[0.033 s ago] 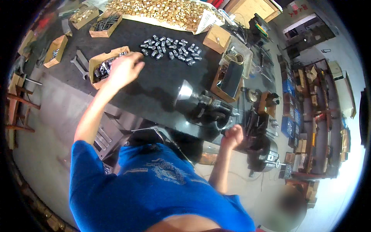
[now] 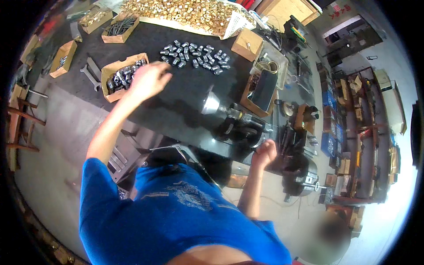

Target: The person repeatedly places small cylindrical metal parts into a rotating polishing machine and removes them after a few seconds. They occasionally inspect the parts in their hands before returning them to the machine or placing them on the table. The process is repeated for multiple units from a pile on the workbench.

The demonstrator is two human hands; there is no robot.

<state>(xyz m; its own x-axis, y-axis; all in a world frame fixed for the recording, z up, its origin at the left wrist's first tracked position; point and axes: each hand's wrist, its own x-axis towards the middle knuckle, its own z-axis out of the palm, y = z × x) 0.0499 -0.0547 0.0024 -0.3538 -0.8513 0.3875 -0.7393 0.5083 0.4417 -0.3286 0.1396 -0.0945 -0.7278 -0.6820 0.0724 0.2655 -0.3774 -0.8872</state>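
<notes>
My left hand (image 2: 151, 81) hovers at the right edge of an open carton (image 2: 105, 78). Its fingers are loosely bent and apart, and nothing shows between them. Inside the carton lie several small shiny metal fittings (image 2: 123, 76). My right hand (image 2: 266, 153) is closed beside a bench-mounted machine (image 2: 247, 128) with a silver cone-shaped end (image 2: 211, 104). A dark piece shows at its fingers, but what they grip is hidden.
Loose metal fittings (image 2: 194, 55) are spread on the dark bench. Behind them lies a heap of brass parts (image 2: 185, 15). Two wrenches (image 2: 90, 77) rest left of the carton. To the right stand a carton with a dark panel (image 2: 266, 90) and a round chuck-like machine (image 2: 302, 174).
My left hand has shifted slightly right, uncovering more of the fittings in the carton. My right hand has moved up very slightly.
</notes>
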